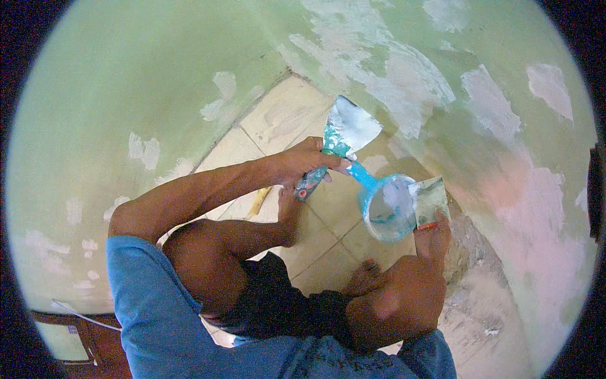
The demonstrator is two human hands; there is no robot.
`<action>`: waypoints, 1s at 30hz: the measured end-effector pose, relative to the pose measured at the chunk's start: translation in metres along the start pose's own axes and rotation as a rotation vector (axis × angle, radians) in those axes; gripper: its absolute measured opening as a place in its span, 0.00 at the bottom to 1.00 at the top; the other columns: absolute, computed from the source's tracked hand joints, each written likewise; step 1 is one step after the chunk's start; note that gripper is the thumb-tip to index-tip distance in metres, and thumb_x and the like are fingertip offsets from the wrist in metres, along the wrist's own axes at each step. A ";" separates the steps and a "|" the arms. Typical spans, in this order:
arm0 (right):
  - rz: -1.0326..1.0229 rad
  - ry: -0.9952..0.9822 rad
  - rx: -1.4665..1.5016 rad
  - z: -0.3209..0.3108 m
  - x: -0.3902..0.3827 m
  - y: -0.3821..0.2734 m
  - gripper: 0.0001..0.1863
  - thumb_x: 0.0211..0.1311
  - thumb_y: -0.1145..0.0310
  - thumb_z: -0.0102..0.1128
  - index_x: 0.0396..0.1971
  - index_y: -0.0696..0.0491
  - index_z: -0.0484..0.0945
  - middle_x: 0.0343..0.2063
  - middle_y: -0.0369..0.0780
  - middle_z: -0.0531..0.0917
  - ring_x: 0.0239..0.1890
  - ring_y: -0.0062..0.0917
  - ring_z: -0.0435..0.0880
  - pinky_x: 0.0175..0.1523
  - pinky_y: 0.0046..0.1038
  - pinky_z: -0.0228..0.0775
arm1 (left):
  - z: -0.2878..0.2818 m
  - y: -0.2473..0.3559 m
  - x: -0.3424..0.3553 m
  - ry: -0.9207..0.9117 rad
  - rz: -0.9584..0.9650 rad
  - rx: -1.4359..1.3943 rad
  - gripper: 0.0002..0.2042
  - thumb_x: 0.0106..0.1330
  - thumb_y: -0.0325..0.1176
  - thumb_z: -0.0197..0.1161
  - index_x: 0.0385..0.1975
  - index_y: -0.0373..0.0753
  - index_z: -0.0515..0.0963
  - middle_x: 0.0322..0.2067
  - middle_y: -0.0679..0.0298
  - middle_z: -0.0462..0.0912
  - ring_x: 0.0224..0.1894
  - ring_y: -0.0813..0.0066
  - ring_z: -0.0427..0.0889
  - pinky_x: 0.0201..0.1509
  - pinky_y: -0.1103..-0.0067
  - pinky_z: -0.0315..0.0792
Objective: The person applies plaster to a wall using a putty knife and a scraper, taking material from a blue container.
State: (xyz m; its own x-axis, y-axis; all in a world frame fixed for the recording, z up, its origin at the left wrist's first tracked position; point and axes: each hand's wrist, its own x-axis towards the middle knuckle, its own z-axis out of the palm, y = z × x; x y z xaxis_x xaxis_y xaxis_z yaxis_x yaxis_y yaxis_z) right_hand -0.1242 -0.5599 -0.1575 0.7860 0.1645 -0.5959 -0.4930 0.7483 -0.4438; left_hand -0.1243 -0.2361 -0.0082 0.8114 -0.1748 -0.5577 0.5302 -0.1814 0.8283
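My left hand [304, 159] is closed round a putty knife [351, 121] and the handle of a blue plastic dipper [385, 222] together. The putty knife's wide blade points up and away, smeared with white putty; its green handle sticks out below my fingers. Inside the dipper lies some pale putty [396, 196], and its walls are streaked with white. My right hand [434, 237] grips a second tool, a flat metal scraper [431, 197] with a red-orange edge. Its blade stands at the dipper's right rim; whether it touches cannot be made out.
Green walls [183, 63] with pale putty patches [404, 82] meet in a corner ahead. Below is a tiled floor [293, 104], dusty and stained along the right wall [480, 271]. A yellowish object [259, 201] lies by my left foot. Brown wooden furniture [101, 338] shows at lower left.
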 end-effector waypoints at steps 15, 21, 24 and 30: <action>0.022 -0.178 -0.004 0.052 0.049 -0.047 0.23 0.60 0.66 0.47 0.55 0.56 0.62 0.56 0.44 0.67 0.59 0.38 0.63 0.62 0.50 0.50 | -0.039 0.052 0.052 -0.005 0.125 0.064 0.18 0.54 0.40 0.66 0.42 0.39 0.77 0.34 0.69 0.82 0.29 0.85 0.76 0.32 0.84 0.72; -0.127 -0.124 -0.368 -0.007 0.109 -0.059 0.22 0.60 0.64 0.47 0.54 0.55 0.63 0.55 0.44 0.68 0.59 0.38 0.64 0.61 0.52 0.52 | -0.031 0.058 0.058 -0.033 0.120 0.129 0.18 0.55 0.40 0.64 0.44 0.39 0.76 0.36 0.68 0.82 0.25 0.85 0.75 0.31 0.84 0.72; -0.413 -0.270 -1.096 -0.032 0.129 -0.049 0.23 0.59 0.63 0.48 0.54 0.55 0.63 0.55 0.43 0.68 0.58 0.38 0.64 0.60 0.51 0.53 | -0.028 0.061 0.045 0.033 0.089 0.173 0.17 0.54 0.40 0.64 0.42 0.39 0.77 0.36 0.67 0.82 0.25 0.84 0.75 0.30 0.84 0.72; -0.003 -0.335 -0.304 0.032 0.101 -0.051 0.25 0.58 0.60 0.51 0.54 0.56 0.64 0.54 0.42 0.70 0.57 0.38 0.66 0.59 0.48 0.55 | -0.018 0.068 0.047 0.104 0.086 0.097 0.14 0.54 0.36 0.66 0.39 0.39 0.78 0.35 0.67 0.81 0.35 0.82 0.78 0.33 0.83 0.71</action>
State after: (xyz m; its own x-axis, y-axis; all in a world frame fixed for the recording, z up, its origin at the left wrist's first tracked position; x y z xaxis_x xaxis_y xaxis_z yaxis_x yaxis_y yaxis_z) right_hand -0.0079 -0.5614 -0.1734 0.8402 0.3991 -0.3671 -0.5385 0.5345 -0.6514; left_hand -0.0457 -0.2389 0.0232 0.8768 -0.0933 -0.4718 0.4351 -0.2638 0.8608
